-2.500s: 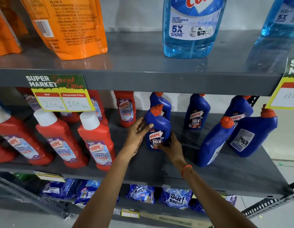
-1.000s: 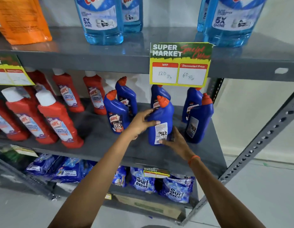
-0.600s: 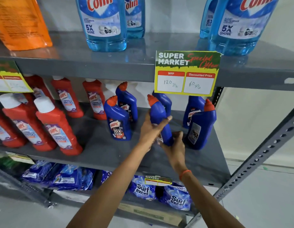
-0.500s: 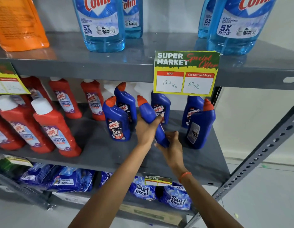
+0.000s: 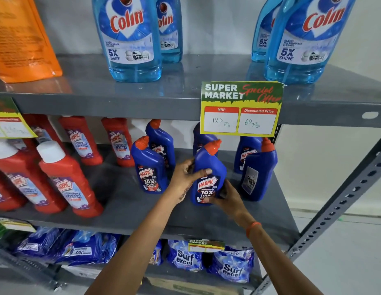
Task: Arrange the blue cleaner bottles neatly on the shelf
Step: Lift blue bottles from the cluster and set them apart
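Meanwhile, a blue bottle (image 5: 208,173) is clasped label-forward by the left hand (image 5: 186,174) and right hand (image 5: 224,198); right of it, another bottle (image 5: 257,173) is left back-facing.

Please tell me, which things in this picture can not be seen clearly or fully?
Head view:
- Rear middle blue Harpic bottle: top hidden by the price tag, body by the held bottle.
- Held bottle's label: partly covered by the right hand and left hand.
- Orange pouch: print blurred, cut off by the left edge.
- Colin bottles: tops cut off by the top edge.
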Demonstrator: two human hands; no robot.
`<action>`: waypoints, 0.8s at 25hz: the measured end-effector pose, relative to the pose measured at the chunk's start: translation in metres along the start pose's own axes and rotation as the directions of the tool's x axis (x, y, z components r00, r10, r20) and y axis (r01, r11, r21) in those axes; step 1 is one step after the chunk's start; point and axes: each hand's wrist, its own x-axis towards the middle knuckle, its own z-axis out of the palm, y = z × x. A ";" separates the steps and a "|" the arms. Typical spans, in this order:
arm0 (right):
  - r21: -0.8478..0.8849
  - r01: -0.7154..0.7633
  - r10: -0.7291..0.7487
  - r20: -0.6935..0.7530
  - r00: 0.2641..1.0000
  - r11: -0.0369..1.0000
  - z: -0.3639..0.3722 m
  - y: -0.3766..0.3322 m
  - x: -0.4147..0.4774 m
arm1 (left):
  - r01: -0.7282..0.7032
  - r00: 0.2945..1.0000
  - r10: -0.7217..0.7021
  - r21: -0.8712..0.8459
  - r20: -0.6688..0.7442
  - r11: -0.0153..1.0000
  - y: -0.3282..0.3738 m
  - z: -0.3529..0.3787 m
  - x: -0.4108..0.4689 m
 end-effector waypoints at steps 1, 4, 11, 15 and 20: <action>-0.009 0.005 -0.005 -0.020 1.000 1.000 0.002 0.004 -0.002 | 0.006 1.000 -0.006 0.005 0.023 1.000 -0.003 -0.003 -0.001; -0.087 0.008 -0.016 -0.089 0.996 0.996 0.010 0.010 -0.009 | 0.021 0.999 -0.021 0.015 0.047 1.000 -0.011 -0.012 -0.004; -0.161 0.019 -0.043 -0.150 0.988 0.987 0.017 0.009 -0.014 | 0.052 0.996 -0.055 0.042 0.069 0.998 -0.014 -0.018 -0.010; -0.192 0.042 -0.082 -0.206 0.975 0.981 0.019 -0.005 -0.025 | 0.006 0.999 0.008 0.346 -0.039 0.938 -0.004 -0.005 -0.024; -0.386 0.315 -0.494 -0.578 0.650 0.867 -0.011 -0.023 -0.054 | -0.420 0.833 0.548 0.739 0.084 0.527 0.022 0.035 -0.033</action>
